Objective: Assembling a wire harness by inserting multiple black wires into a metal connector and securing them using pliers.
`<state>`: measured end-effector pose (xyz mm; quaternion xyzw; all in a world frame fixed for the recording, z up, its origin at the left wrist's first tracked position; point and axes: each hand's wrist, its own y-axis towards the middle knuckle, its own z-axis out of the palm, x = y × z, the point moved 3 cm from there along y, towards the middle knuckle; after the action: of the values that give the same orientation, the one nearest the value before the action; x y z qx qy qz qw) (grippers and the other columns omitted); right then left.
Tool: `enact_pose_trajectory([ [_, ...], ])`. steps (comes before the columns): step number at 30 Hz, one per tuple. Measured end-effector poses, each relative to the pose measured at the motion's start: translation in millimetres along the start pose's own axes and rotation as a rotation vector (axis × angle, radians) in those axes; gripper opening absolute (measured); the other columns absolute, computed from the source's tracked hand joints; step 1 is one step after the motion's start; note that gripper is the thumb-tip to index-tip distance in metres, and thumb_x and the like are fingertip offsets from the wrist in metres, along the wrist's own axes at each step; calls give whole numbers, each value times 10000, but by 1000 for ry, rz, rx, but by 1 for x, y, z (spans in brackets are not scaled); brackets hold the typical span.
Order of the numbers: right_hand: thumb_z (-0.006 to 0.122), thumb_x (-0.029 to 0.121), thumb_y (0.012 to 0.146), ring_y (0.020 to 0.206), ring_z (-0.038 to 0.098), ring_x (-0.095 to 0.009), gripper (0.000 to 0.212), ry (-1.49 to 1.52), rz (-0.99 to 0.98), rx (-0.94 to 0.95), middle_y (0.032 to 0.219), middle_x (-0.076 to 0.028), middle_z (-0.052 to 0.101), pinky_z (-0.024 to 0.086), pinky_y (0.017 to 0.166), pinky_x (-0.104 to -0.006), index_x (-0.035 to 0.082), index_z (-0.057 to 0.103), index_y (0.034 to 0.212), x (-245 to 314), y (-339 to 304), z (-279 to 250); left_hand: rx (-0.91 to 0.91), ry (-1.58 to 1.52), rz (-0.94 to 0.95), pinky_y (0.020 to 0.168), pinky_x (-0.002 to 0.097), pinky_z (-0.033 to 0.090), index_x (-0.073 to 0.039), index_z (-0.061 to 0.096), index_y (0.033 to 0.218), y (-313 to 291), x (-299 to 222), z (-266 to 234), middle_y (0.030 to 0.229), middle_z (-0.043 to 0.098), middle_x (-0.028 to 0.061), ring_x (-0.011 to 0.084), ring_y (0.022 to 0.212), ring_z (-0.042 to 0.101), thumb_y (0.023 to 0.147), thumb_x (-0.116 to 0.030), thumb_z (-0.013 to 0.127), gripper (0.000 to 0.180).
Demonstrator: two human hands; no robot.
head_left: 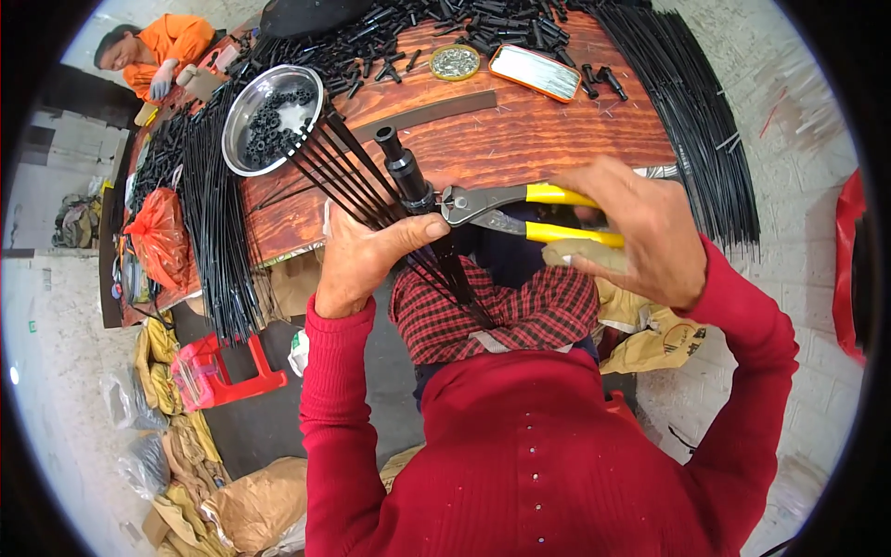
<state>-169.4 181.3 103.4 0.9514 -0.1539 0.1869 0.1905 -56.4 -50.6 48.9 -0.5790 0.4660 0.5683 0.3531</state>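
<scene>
My left hand (357,258) is closed around a bundle of thin black rods (336,174) and a black stepped plastic tube (405,172), its thumb lying across the tube's lower part. The rods fan up to the left, and more dark lengths run down over my lap. In my right hand (654,227) is a pair of yellow-handled pliers (483,200), fingers around the grips. The pliers' jaws meet the side of the tube, just above my left thumb. What lies between the jaws is too small to make out.
A metal bowl (229,139) of small black rings stands on the wooden table (603,130). Behind are a round tin (455,62), an orange-rimmed tray (535,72) of thin pins, and piled black tubes. Black rods (691,121) hang over the right edge. A co-worker in orange (172,42) sits far left.
</scene>
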Motion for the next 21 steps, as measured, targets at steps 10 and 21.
enact_pose_trajectory([
  [10,271,601,979,346,430,-119,773,1651,766,942,519,-63,514,371,349,-247,-102,592,962,-37,-33,48,152,-86,-3,703,260,514,9,708,1033,8,-2,11,859,685,24,104,765,618,715,-67,810,342],
  [21,719,227,801,589,600,-134,363,-144,-189,-112,812,-87,622,451,500,-264,3,592,1056,-5,-1,-2,8,-58,-6,708,259,512,19,655,941,6,1,4,846,681,44,116,757,613,670,-57,838,336],
])
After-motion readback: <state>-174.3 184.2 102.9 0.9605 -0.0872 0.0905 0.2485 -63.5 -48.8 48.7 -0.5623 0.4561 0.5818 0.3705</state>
